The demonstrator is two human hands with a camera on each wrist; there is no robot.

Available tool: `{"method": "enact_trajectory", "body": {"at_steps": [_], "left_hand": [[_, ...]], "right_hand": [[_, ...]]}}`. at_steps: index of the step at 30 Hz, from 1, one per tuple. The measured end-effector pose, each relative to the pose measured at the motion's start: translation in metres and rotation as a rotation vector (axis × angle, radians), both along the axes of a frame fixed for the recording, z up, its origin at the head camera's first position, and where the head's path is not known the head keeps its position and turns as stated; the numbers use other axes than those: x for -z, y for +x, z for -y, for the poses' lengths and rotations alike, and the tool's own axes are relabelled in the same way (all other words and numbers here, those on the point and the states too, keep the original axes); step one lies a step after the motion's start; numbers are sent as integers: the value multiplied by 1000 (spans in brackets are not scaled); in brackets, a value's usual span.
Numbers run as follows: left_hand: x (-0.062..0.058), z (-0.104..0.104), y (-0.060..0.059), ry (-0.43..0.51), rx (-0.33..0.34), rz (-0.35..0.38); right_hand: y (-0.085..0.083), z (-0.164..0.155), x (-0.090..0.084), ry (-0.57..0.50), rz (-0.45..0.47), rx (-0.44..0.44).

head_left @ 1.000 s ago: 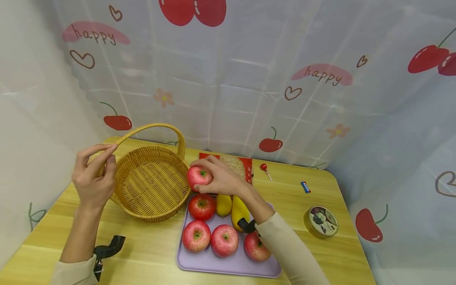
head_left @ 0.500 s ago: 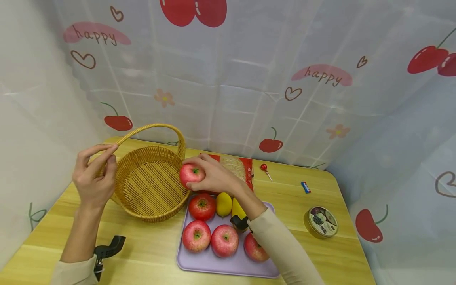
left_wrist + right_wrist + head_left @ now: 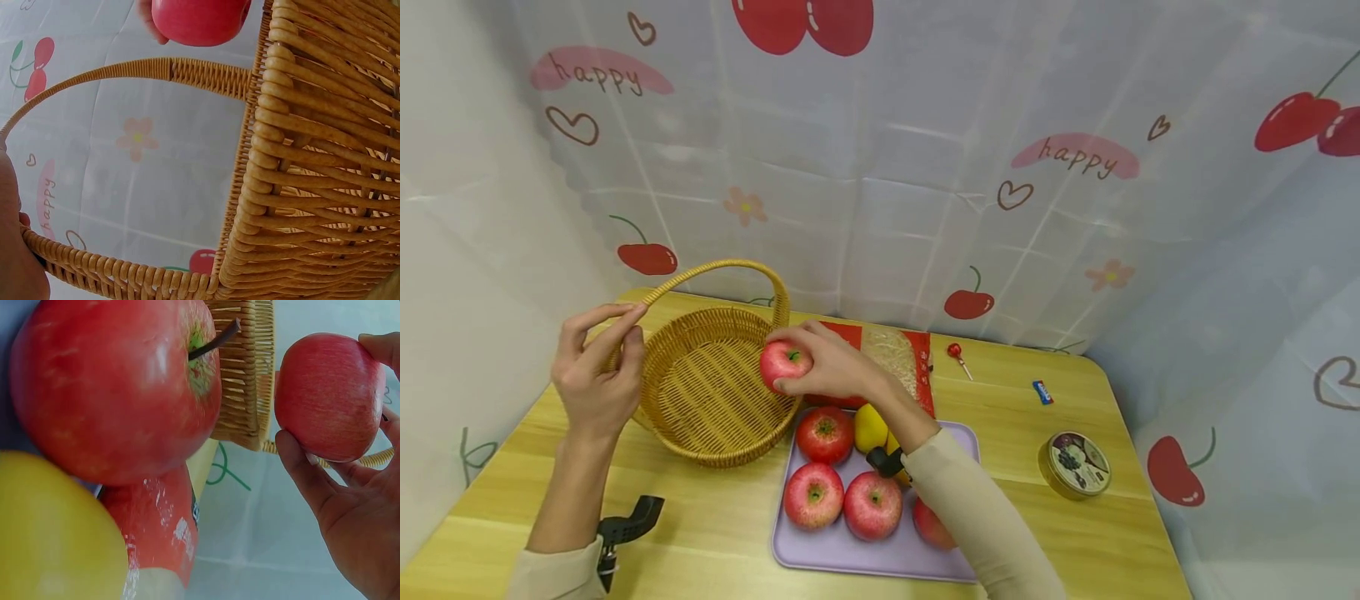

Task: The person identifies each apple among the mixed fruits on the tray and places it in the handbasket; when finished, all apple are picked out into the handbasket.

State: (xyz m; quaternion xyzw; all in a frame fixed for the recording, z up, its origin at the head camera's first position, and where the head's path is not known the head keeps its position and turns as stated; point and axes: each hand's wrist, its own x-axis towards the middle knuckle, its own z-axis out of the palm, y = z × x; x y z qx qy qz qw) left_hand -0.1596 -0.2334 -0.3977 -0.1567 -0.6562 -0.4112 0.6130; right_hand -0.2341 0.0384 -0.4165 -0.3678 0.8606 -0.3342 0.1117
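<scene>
My right hand grips a red apple at the right rim of the wicker basket, and in the right wrist view the apple sits between thumb and fingers. My left hand pinches the basket's arched handle on its left side. No fruit lies inside the basket. On a lilac tray in front are several more apples, such as one red apple, and a lemon. Another yellow fruit there is mostly hidden behind my right wrist.
Behind the tray lies a red packet with a see-through window. Farther right are a red lollipop, a small blue-wrapped sweet and a round tin. A printed curtain hangs behind the wooden table.
My right hand has carried the apple leftward from above the tray's back edge to the basket's right rim. The left hand and basket have stayed put.
</scene>
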Motion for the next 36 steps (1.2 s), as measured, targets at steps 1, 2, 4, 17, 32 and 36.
{"method": "enact_trajectory", "body": {"at_steps": [1, 2, 4, 17, 32, 36], "left_hand": [[0, 0, 1, 0, 0, -1], [-1, -1, 1, 2, 2, -1], [-2, -1, 2, 2, 2, -2], [6, 4, -5, -6, -13, -5], [12, 10, -8, -5, -22, 11], [15, 11, -9, -2, -21, 9]], "right_hand": [[0, 2, 0, 1, 4, -4], [-1, 4, 0, 1, 7, -7], [-1, 7, 1, 5, 11, -10], [-10, 23, 7, 14, 11, -25], [-24, 47, 8, 66, 6, -64], [-27, 53, 7, 64, 7, -77]]}}
